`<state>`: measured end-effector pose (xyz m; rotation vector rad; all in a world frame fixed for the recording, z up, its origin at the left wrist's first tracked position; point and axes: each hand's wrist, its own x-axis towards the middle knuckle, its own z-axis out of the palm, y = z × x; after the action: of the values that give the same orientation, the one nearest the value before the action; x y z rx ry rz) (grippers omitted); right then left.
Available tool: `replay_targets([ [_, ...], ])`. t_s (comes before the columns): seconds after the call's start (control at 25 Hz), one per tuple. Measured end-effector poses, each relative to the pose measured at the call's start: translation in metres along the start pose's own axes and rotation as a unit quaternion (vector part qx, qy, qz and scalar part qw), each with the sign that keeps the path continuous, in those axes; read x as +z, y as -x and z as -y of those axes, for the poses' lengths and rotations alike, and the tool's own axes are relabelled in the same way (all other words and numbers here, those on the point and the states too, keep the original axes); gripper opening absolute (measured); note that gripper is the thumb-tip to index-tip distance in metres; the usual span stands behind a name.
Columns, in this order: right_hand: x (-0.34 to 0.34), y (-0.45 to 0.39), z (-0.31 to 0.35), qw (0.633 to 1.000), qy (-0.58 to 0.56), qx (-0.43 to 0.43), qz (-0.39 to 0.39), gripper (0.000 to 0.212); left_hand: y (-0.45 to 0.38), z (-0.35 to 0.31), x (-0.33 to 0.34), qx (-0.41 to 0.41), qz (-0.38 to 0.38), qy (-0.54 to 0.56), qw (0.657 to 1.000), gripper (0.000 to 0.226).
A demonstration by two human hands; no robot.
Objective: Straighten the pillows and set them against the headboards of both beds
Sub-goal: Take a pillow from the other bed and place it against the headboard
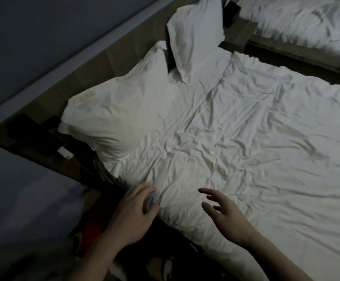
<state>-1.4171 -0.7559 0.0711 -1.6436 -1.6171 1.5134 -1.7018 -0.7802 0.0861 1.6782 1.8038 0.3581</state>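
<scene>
While left hand (133,216) fingers curl on duvet (236,159) edge | right hand (223,216) fingers spread, touching nothing

Pretty dim shot overall, kinda murky and grainy. The only bright patch is the middle of the white duvet (215,142), which fades to grey toward the edges. The wall (33,37) and lower left corner sink into near-black shadow. The left hand (136,209) is smeared with motion blur at the fingers. Wide-angle lens bends the headboard (96,57) line, and the corners go soft.
</scene>
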Motion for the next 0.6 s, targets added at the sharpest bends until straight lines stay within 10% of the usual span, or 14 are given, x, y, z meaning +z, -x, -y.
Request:
replay_targets([
  [0.6,-0.225,0.272,-0.152,0.981,-0.066,0.036,-0.177,0.046,0.073,-0.269,0.168,0.125,0.066,-0.021,0.99,0.049],
])
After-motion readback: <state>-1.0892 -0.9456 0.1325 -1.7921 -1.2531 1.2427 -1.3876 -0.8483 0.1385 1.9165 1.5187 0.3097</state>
